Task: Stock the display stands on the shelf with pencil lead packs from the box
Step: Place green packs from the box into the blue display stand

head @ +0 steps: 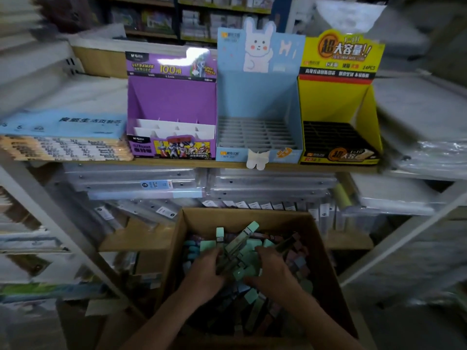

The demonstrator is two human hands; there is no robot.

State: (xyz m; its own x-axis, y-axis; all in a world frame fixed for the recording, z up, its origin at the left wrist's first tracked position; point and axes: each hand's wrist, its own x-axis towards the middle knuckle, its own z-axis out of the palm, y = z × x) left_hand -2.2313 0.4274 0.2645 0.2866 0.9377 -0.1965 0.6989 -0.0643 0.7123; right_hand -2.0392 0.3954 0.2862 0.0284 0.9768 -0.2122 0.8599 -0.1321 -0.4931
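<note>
A brown cardboard box below the shelf is full of loose pencil lead packs in mint green, blue and pink. Both my hands are down in the box. My left hand grips a bunch of mint green packs that stick up between the hands. My right hand holds the same bunch from the other side. On the shelf above stand three display stands: purple, light blue with a rabbit and yellow. Their slots look bare.
A stack of paper pads lies left of the purple stand on the wooden shelf. Plastic-wrapped packs lie at the right. Clear folders fill the level beneath. White slanted rack posts flank the box.
</note>
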